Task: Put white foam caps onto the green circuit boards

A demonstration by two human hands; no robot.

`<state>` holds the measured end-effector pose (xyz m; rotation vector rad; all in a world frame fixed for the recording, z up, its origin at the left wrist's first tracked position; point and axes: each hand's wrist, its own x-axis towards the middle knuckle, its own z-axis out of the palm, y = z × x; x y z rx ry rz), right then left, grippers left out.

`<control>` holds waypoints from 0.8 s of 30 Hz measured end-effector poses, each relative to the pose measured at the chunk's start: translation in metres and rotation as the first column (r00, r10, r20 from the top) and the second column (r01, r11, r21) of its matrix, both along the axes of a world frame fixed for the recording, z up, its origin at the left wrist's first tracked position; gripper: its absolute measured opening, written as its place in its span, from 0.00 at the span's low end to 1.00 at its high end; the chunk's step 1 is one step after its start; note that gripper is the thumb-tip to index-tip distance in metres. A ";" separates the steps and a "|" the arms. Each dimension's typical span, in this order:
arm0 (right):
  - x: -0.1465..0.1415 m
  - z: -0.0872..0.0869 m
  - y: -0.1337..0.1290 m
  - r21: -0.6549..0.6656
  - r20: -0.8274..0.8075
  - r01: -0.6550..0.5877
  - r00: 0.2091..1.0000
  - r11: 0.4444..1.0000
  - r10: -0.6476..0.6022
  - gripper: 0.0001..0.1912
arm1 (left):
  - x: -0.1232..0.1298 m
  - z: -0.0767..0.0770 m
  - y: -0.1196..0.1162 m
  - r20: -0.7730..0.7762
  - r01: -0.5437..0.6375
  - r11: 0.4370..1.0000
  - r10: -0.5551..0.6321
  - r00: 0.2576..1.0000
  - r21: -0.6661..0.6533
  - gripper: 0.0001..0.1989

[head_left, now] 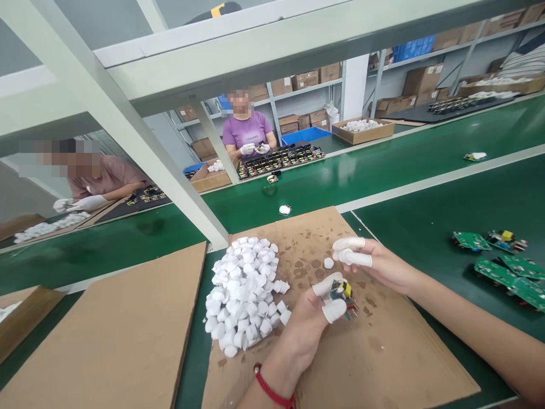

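Observation:
My left hand (313, 309), with white finger cots on thumb and fingertips, grips a small circuit board (344, 291) carrying a yellow component and other dark parts. Just above it, my right hand (361, 255) has its cot-covered fingers stretched out to the left, with nothing visible in them. A single white cylindrical piece (328, 263) is close by its fingertips, seemingly apart from them. To the left of both hands lies a heap of similar white pieces (244, 289) on a cardboard sheet (383, 363) marked with dark stains.
Several green circuit boards (511, 275) lie on the green surface at right. A pale metal post (170, 170) rises at the sheet's far left corner. Beyond it runs a green belt (323, 190) with a few boards. Two co-workers sit across; another cardboard sheet (114, 335) lies left.

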<state>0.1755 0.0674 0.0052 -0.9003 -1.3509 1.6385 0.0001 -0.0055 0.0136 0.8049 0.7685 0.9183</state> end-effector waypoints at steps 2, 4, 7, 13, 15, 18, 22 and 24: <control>-0.002 0.000 -0.002 0.081 0.124 -0.070 0.990 0.994 0.059 0.16 | 0.000 -0.001 -0.001 0.032 0.015 0.999 -0.016 0.999 0.031 0.18; -0.004 -0.003 -0.003 0.159 0.241 -0.136 0.966 0.978 0.095 0.17 | 0.001 -0.002 -0.002 0.072 0.027 0.999 -0.030 0.997 0.046 0.20; -0.005 -0.011 -0.003 0.204 0.309 -0.225 0.938 0.953 0.156 0.21 | 0.004 -0.004 -0.004 0.121 0.042 0.997 -0.049 0.991 0.060 0.22; -0.002 -0.011 -0.002 0.064 0.207 -0.263 0.947 0.963 0.245 0.23 | 0.003 -0.005 -0.003 0.105 0.009 0.999 -0.013 0.994 0.043 0.19; -0.001 -0.008 -0.001 0.069 0.189 -0.226 0.959 0.972 0.210 0.19 | 0.001 -0.003 -0.002 0.107 -0.004 0.999 -0.002 0.994 0.048 0.18; 0.001 -0.007 0.002 0.101 0.215 -0.148 0.969 0.984 0.123 0.16 | 0.000 0.001 -0.001 0.105 -0.020 1.000 0.018 0.994 0.019 0.16; 0.002 -0.010 0.005 0.095 0.182 0.034 0.982 0.995 -0.051 0.18 | 0.001 0.001 -0.001 0.037 -0.100 0.993 0.102 0.994 -0.065 0.17; 0.001 -0.011 0.005 0.079 0.159 0.072 0.984 0.994 -0.084 0.18 | 0.003 -0.001 0.000 -0.026 -0.158 0.983 0.156 0.987 -0.094 0.20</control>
